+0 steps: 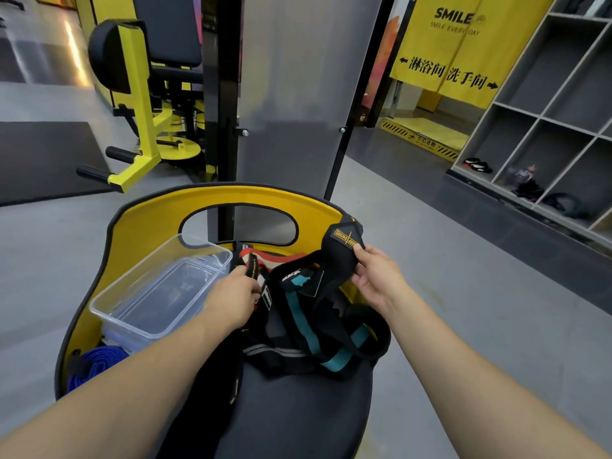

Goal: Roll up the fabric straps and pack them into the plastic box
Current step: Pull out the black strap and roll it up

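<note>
Straps [311, 313] lie tangled in a heap at the bench's [298, 412] middle; the right hand [374, 279] pinches a black one's padded end, lifted as if to free it. The left hand [231, 299] pinches another strap's loop, beside the open, empty plastic box [159, 289] waiting at the bench's left edge

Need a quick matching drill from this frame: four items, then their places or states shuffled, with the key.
Things:
1. plastic box
2. blue strap
3. black strap with gold label
4. black strap with teal stripes

Places or states:
A. lying in the pile on the dark seat pad
B. held up by the right hand
C. open, with no strap visible in it, left of the left hand
D. coiled below the box, at the seat's left edge

Pairs: 1-C, 2-D, 3-B, 4-A
</note>
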